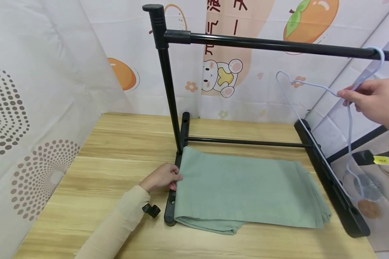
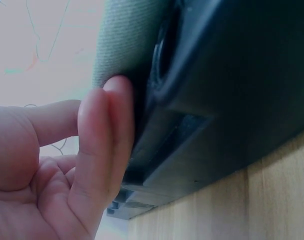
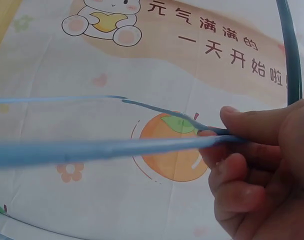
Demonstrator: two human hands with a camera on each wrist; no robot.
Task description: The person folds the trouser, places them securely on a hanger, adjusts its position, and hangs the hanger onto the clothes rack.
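Observation:
In the head view, my right hand [image 1: 374,100] pinches a light blue wire clothes hanger [image 3: 92,151] near its neck. The hanger's hook [image 1: 381,59] goes over the black top rail [image 1: 262,43], and its loop hangs down at the right side of the rack. A folded green cloth [image 1: 246,190] lies flat between the rack's two feet. My left hand [image 1: 162,177] pinches the cloth's left edge beside the rack's left foot [image 1: 170,212]. In the left wrist view, fingertips [image 2: 119,87] meet the cloth edge right next to the black foot.
The black garment rack's left post [image 1: 170,93] rises from the wooden table [image 1: 123,144]. A thin lower bar [image 1: 246,142] joins its left foot to the right foot [image 1: 337,190]. Behind hangs a printed white curtain [image 1: 181,72]; another sheet [image 1: 52,90] covers the left side.

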